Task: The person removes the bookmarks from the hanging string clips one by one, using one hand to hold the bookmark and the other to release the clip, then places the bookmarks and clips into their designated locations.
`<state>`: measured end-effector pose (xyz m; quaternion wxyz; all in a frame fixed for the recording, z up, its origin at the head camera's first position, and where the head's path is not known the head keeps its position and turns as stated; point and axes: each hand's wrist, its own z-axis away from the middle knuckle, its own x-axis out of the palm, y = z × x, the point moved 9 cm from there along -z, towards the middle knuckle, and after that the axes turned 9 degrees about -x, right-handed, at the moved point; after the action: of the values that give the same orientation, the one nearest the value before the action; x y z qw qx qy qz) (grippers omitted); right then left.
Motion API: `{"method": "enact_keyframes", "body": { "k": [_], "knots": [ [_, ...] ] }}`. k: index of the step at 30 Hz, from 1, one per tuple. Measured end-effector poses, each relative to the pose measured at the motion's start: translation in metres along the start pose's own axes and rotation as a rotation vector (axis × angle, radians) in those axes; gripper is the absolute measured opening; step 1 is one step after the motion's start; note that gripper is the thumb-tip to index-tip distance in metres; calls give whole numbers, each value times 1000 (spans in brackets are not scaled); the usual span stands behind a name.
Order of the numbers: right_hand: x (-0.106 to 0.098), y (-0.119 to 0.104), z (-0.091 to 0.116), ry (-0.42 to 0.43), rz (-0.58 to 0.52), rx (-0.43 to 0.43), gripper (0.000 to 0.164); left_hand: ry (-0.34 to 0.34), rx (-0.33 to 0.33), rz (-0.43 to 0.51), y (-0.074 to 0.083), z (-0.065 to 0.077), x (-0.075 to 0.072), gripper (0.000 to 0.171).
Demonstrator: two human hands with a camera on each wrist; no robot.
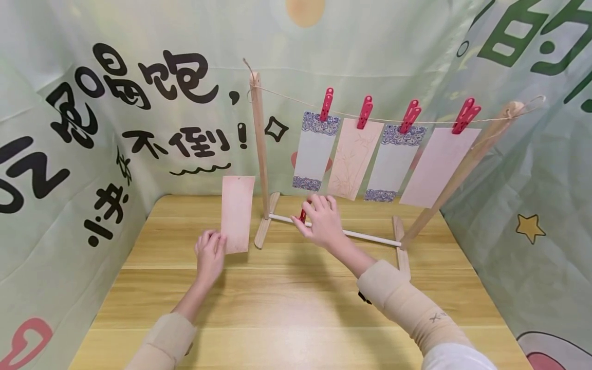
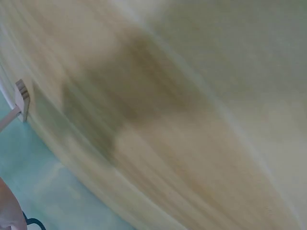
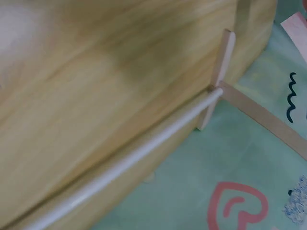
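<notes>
My left hand point(image 1: 211, 253) pinches a pink paper card point(image 1: 238, 213) by its lower left edge, holding it upright above the table at the left of the wooden rack. A small hole shows at the card's top edge. To the right, my right hand point(image 1: 322, 222) holds a red clothespin point(image 1: 303, 211) between thumb and fingers, in front of the rack's white rod point(image 1: 370, 237). Behind it, several cards hang from a string point(image 1: 291, 97), each under a red clothespin point(image 1: 327, 104). In the left wrist view only a bit of the hand point(image 2: 9, 211) shows.
The rack's left post point(image 1: 260, 149) and slanting right post point(image 1: 476, 154) stand on flat wooden feet point(image 1: 266, 221). A wood-grain table point(image 1: 287, 308) lies beneath, and a printed green cloth point(image 1: 194, 113) encloses its back and sides.
</notes>
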<state>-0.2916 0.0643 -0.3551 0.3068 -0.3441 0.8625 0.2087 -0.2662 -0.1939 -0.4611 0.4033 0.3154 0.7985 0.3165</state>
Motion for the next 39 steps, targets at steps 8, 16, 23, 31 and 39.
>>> {"method": "enact_keyframes", "body": {
  "k": [8, 16, 23, 31, 39],
  "knots": [
    [18, -2, 21, -76, -23, 50, 31, 73, 14, -16, -11, 14, -15, 33],
    [32, -5, 39, -152, -42, 105, 36, 29, -48, -62, -32, 24, -21, 14],
    [50, -7, 58, -247, -48, 153, 34, 15, -79, -80, -45, 35, -27, 17],
    [62, -13, 77, -324, -31, 169, 34, 6, -98, -123, -58, 43, -33, 16],
    [77, -17, 94, -468, -37, 202, 34, 1, -108, -156, -68, 48, -37, 13]
  ]
}}
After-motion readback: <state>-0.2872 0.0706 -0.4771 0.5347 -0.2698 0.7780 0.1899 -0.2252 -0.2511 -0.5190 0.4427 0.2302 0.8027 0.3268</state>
